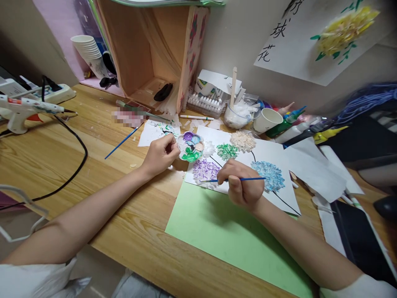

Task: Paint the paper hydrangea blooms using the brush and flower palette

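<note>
My right hand [242, 184] is closed around a slim blue paintbrush [252, 179], whose tip lies at the purple-tinged flower [206, 169] on the white paper [279, 153]. In my left hand [161, 155] the edge of a round paint palette [190, 147] is pinched; its wells hold purple, blue, peach and green paint. Several ruffled flowers stand out from the paper: a green one [227, 151], a beige one [242, 141], a blue one [269, 176] and a white one partly behind the palette. Black stem lines run from some of them. Under the paper lies a green sheet [217, 231].
Another blue brush [120, 142] and a paint-marked scrap [155, 131] lie left of the palette. A glue gun [25, 109] with a black cord sits far left. Along the back stand an open box [149, 49], a white cup [268, 121] and paint bottles [283, 124].
</note>
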Available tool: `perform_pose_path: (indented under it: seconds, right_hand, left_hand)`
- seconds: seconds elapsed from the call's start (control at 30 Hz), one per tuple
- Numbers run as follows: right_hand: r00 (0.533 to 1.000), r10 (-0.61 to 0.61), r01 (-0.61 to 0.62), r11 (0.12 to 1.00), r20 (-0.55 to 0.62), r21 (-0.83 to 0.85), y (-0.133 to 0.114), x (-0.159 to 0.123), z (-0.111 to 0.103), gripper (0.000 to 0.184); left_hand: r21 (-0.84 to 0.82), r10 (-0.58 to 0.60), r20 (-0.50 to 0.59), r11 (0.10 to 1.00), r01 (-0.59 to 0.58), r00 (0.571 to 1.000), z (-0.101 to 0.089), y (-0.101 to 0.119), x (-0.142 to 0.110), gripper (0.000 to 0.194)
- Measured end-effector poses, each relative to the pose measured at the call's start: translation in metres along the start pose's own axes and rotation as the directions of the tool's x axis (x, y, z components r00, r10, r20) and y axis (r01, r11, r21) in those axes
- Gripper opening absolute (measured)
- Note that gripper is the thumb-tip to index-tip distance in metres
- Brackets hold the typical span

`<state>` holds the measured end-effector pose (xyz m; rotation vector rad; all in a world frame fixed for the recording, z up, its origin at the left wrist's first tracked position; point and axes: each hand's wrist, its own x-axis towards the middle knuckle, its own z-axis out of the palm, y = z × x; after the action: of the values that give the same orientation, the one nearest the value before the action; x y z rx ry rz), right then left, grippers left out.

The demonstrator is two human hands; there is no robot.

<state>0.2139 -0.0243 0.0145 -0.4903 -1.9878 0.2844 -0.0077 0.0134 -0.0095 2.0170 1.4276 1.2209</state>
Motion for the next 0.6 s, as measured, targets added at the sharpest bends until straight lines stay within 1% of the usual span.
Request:
perform_pose_path:
  seconds: [0.17,0.33,0.5,0.6]
  right_hand:
    - [0.999,0.021,-0.021,1.0,-0.032,0.009,-0.0008,-0.0006,-0.0006,0.029]
    - [0.999,0.04,-0.04,0.999,-0.003,0.001,-0.0021,0.0005,0.0004,0.03]
    - [0.997,0.049,-0.049,0.999,-0.058,0.002,0.0001,0.0004,-0.0002,0.029]
    - [0.998,0.056,-0.056,0.998,-0.039,-0.001,0.0016,-0.0003,-0.0007,0.028]
  left_hand:
    - [-0.001,0.014,-0.007,1.0,-0.014,1.0,0.0004,-0.0001,0.0006,0.018]
    - [0.014,0.006,-0.003,1.0,-0.006,1.0,0.0,-0.0001,0.0,0.018]
    - [0.008,0.013,-0.002,1.0,-0.013,1.0,-0.0005,-0.0005,0.0,0.018]
    - [0.019,0.013,-0.007,1.0,-0.013,1.0,-0.0003,-0.0002,0.0004,0.019]
